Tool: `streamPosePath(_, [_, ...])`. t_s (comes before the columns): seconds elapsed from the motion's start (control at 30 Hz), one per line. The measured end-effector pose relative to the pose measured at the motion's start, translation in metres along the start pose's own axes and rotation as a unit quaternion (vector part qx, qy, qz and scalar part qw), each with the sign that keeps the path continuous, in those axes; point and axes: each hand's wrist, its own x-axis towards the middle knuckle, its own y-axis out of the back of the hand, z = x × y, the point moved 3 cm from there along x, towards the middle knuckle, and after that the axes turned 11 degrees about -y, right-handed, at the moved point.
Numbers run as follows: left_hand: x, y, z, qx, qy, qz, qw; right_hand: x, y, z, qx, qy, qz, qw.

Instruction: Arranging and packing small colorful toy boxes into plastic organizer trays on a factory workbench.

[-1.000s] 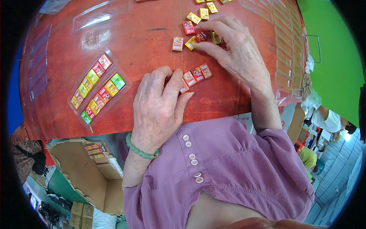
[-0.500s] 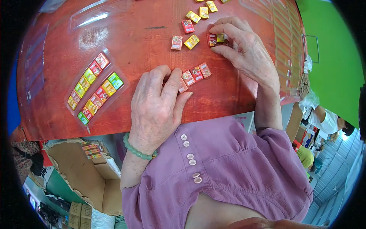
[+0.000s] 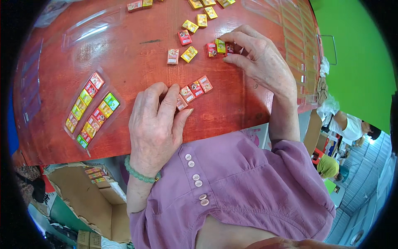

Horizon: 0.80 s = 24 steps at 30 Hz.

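1. An open cardboard box [image 3: 81, 189] stands below the tabletop [image 3: 137, 62].
2. A clear plastic tray [image 3: 90, 111] lies on the tabletop, two slanting rows of small red, yellow and green boxes in it.
3. The left hand [image 3: 153, 120], a green bead bracelet [image 3: 140, 176] at its wrist, covers the left end of a slanted row of boxes [image 3: 196, 88]; four show, red and pinkish. How firmly it grips is hidden.
4. Beyond that row lie loose boxes: a pinkish one [image 3: 173, 56], a red one [image 3: 185, 37] and several yellow ones [image 3: 189, 54].
5. The right hand [image 3: 226, 48] is clamped, thumb and forefinger, on a short row [image 3: 212, 50] of red, yellow-green and red boxes. The two hands are apart.
6. Clear empty trays [image 3: 296, 45] lie along the right edge.
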Motion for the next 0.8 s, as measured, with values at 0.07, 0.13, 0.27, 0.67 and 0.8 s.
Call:
streamPosePath(0.07, [0.000, 0.000, 0.000, -0.001, 0.004, -0.002, 1.000, 0.001, -0.002, 0.001, 0.015, 0.013, 0.005, 1.000])
streamPosePath(0.13, [-0.001, 0.000, 0.000, -0.001, 0.002, 0.000, 1.000, 0.002, 0.000, 0.001, 0.006, 0.018, 0.003, 1.000])
streamPosePath(0.27, [-0.002, 0.000, -0.001, -0.004, 0.007, -0.004, 1.000, -0.001, -0.001, -0.004, 0.015, 0.024, 0.002, 1.000])
streamPosePath(0.67, [-0.002, -0.001, -0.002, 0.006, -0.023, 0.025, 0.999, 0.002, -0.018, -0.015, 0.010, 0.110, 0.025, 0.994])
streamPosePath(0.8, [0.000, 0.000, 0.003, 0.024, -0.013, 0.016, 0.999, -0.008, -0.013, -0.003, -0.006, 0.098, 0.000, 0.995])
